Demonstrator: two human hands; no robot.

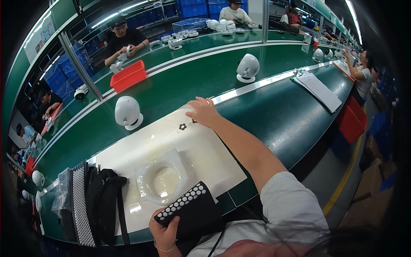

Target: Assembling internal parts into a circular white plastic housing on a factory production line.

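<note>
My left hand (165,231) grips a flat black item with rows of white dots (190,210) close to my body, the thumb on its near face. I cannot tell its exact kind. My right hand (204,112) is stretched across the bench, fingers spread at the far edge of a cream sheet (209,154). Beside that hand, small black flower-shaped marks (183,127) show on the sheet. A ring-shaped pad wrapped in clear plastic (165,176) lies on the sheet between my hands.
On the green conveyor (180,85) stand a rounded white device (127,112) and another white device (248,67). Black bags (105,201) and a white-dotted black strip (81,205) lie at left. A clipboard (317,90) rests right. Co-workers sit across; a red bin (128,76) stands there.
</note>
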